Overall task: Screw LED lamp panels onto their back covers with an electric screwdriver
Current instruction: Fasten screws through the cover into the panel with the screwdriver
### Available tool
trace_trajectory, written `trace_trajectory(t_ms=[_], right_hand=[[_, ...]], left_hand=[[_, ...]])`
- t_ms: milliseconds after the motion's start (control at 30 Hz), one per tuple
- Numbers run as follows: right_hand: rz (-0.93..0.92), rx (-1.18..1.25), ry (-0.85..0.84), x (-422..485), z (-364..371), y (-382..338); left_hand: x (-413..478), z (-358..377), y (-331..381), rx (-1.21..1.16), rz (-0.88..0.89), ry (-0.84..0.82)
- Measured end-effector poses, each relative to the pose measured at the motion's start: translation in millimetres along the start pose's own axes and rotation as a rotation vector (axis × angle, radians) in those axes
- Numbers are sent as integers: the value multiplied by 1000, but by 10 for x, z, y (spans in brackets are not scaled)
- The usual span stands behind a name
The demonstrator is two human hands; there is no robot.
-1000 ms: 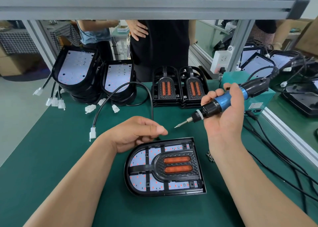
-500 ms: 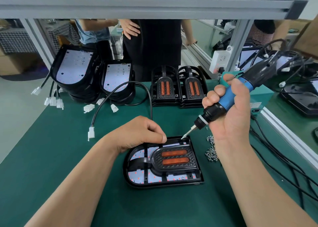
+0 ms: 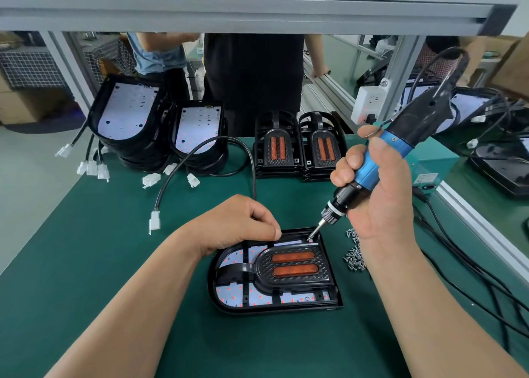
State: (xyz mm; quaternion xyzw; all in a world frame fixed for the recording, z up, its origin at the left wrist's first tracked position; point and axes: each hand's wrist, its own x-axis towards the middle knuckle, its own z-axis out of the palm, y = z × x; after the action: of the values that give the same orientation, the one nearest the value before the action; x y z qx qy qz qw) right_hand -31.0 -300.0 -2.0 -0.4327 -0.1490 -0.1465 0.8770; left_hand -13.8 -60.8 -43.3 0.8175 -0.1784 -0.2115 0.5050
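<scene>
Green bench mat (image 3: 114,263), centre: the lamp assembly (image 3: 294,280) lies flat, its long axis left to right and its rounded end pointing left. My right hand (image 3: 380,194) wraps the electric screwdriver (image 3: 396,145), which is tilted with its bit on the lamp's far right corner. My left hand (image 3: 240,223) rests on the far rim, fingers curled and thumb against forefinger; I cannot tell whether they pinch anything. Loose screws (image 3: 355,256) lie just right.

light: bright, even, diffuse | shadows: faint | focus: sharp | edges: wide-angle bowing

Left hand (image 3: 237,224) curled, knuckles up — right hand (image 3: 380,194) fisted round the screwdriver (image 3: 399,144).
</scene>
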Motion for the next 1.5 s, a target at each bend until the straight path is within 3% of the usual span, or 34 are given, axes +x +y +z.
trace_trajectory(t_ms=[400, 800, 1500], right_hand=[[-18, -37, -69, -17, 17, 10], [-33, -133, -239, -99, 177, -17], [53, -256, -304, -136, 249, 5]], left_hand=[[-38, 49, 91, 55, -35, -23], [-41, 61, 114, 147, -14, -15], [6, 105, 68, 161, 43, 29]])
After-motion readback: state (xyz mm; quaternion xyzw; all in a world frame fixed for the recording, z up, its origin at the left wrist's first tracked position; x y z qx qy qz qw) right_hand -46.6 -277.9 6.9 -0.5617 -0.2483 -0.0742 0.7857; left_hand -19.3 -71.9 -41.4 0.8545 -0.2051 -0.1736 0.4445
